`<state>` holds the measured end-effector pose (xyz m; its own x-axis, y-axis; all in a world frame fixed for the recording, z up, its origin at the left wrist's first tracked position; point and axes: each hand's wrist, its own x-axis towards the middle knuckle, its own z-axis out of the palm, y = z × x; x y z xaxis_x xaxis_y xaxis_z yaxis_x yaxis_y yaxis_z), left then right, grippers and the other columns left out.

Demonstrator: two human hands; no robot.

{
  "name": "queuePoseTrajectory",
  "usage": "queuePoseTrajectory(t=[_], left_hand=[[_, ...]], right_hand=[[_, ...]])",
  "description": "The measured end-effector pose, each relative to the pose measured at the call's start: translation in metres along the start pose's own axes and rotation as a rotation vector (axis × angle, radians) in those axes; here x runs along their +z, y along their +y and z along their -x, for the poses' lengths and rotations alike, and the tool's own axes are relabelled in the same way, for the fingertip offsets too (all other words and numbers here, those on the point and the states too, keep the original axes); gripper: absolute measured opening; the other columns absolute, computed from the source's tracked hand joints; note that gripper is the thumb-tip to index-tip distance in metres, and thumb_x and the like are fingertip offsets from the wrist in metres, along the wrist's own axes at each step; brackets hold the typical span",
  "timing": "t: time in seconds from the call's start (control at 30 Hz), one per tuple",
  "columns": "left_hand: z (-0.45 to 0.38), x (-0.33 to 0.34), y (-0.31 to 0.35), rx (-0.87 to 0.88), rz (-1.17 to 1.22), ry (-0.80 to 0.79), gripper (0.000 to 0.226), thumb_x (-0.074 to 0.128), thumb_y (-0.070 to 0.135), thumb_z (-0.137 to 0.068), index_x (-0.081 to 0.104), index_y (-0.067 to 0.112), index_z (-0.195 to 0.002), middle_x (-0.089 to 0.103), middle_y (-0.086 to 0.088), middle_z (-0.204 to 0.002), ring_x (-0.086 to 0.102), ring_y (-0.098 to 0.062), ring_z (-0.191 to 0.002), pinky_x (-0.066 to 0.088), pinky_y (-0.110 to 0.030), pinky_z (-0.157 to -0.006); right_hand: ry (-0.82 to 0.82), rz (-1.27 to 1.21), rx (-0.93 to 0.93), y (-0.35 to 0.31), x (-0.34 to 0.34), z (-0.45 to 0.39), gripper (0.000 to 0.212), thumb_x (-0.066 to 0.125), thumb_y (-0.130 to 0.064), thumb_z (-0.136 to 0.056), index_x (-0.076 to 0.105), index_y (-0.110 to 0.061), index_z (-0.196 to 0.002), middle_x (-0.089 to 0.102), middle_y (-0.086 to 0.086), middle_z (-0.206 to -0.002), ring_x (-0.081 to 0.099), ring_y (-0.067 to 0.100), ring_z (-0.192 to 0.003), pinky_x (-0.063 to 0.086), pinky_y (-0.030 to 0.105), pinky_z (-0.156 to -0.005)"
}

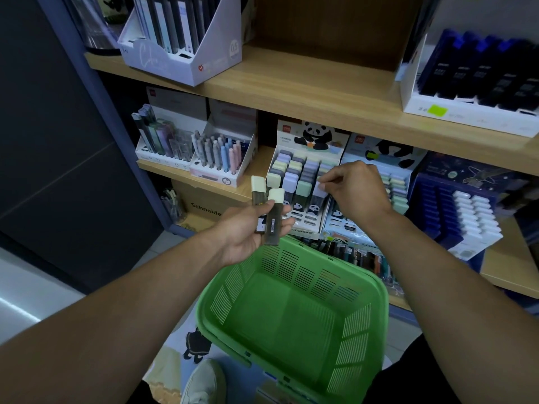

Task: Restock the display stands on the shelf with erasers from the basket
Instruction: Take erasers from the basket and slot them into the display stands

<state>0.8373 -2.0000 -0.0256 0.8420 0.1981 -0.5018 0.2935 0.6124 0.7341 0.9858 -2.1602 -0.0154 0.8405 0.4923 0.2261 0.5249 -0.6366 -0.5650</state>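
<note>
Head view: a green basket (291, 301) is seen at 6 o'clock, below the shelf (291, 91); nothing is seen lying inside it. Two erasers (269, 211) with pale caps and dark sleeves are held upright in the left hand (250, 228), its fingers curled round their lower halves, above the basket's far rim.

At 12 o'clock from the basket, a panda display stand (303, 182) is set on the lower shelf, its stepped slots filled with rows of erasers in green, yellow, lilac and grey. A lilac-capped eraser (319, 191) in the stand's front row, right column, is pinched at its top by the thumb and fingers of the right hand (357, 193).

At 3 o'clock of that stand, just beside it, a second panda stand (388, 170) is seen, partly hidden by the right hand, with pastel erasers stacked at its right side.

At 9 o'clock, white boxes of pens (217, 158) are set on the same shelf. At 3 o'clock, a dark blue stand (460, 208) holding white items is seen.
</note>
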Motion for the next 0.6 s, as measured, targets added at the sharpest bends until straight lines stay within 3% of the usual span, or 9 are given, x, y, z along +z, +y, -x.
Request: queuePoseTrajectory(t=[0.13,0.3,0.37,0.47,0.6], left_hand=[[0.003,0.001,-0.001,0.015,-0.055,0.047,0.027,0.054,0.02,-0.101,0.06,0.002,-0.12,0.077,-0.01,-0.096,0.073,-0.019,-0.071,0.06,-0.028,-0.059],[0.0,-0.001,-0.001,-0.003,-0.162,0.097,0.022,0.055,0.029,-0.101,0.063,0.009,-0.108,0.064,-0.001,-0.08,0.051,-0.008,-0.054,0.041,-0.019,-0.04],[-0.001,-0.003,0.0,-0.038,-0.118,0.034,0.021,0.051,0.03,-0.103,0.062,0.012,-0.107,0.054,0.003,-0.07,0.039,-0.005,-0.045,0.029,-0.016,-0.033],[0.001,0.0,0.003,-0.08,-0.033,-0.081,0.023,0.042,0.027,-0.105,0.062,0.015,-0.106,0.043,0.007,-0.061,0.028,-0.002,-0.039,0.018,-0.014,-0.031],[0.004,0.003,0.005,-0.114,0.009,-0.166,0.027,0.037,0.022,-0.104,0.063,0.016,-0.099,0.04,0.008,-0.061,0.027,-0.002,-0.036,0.013,-0.014,-0.034]], right_hand=[[-0.051,0.041,0.034,0.0,0.003,-0.001,0.013,0.07,-0.01,-0.093,0.079,-0.014,-0.1,0.075,0.007,-0.108,0.066,0.023,-0.104,0.053,0.038,-0.099],[-0.007,0.081,-0.028,-0.01,-0.002,0.005,0.014,0.07,-0.019,-0.094,0.078,-0.019,-0.105,0.074,0.0,-0.108,0.067,0.018,-0.095,0.054,0.035,-0.091],[-0.036,-0.063,-0.072,-0.021,-0.007,0.009,0.017,0.072,-0.027,-0.092,0.076,-0.023,-0.108,0.071,-0.007,-0.104,0.063,0.011,-0.086,0.052,0.029,-0.083],[-0.28,-0.417,-0.017,-0.033,-0.009,0.016,0.023,0.071,-0.028,-0.091,0.074,-0.022,-0.113,0.075,-0.002,-0.097,0.07,0.013,-0.077,0.055,0.026,-0.064],[-0.373,-0.584,0.031,-0.03,0.001,0.02,0.018,0.07,-0.026,-0.091,0.073,-0.016,-0.106,0.077,0.003,-0.094,0.073,0.022,-0.084,0.06,0.031,-0.071]])
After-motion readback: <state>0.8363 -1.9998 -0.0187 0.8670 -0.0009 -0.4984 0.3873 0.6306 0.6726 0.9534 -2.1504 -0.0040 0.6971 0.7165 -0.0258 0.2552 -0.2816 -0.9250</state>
